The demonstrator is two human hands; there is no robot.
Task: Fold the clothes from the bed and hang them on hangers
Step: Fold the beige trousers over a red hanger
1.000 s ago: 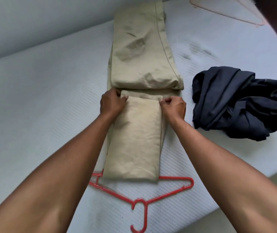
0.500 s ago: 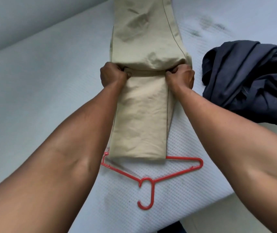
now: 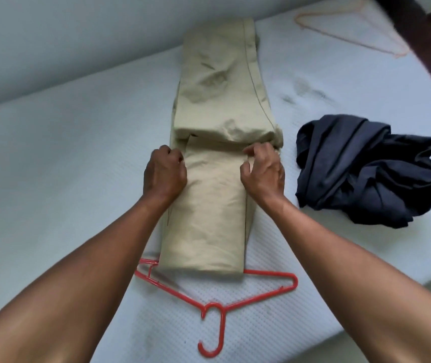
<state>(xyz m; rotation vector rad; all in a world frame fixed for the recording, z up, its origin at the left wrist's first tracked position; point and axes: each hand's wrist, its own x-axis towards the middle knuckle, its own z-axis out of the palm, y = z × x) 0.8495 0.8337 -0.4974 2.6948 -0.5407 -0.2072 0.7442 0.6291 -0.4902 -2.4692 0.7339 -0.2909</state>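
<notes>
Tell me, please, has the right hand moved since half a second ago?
Yes: the right hand has drawn back from the upper fold of the trousers, toward the red hanger.

We see soft, even daylight on the white mattress (image 3: 78,158), with faint shadows beneath the forearms. No glare. The far hanger (image 3: 350,32) looks smeared, and we notice straight edges bending toward the frame's corners.

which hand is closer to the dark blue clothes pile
Right. The right hand sits on the near-side edge of the khaki trousers, just beside the dark blue clothes pile. The left hand is on the trousers' far edge, with the whole fold between.
</notes>
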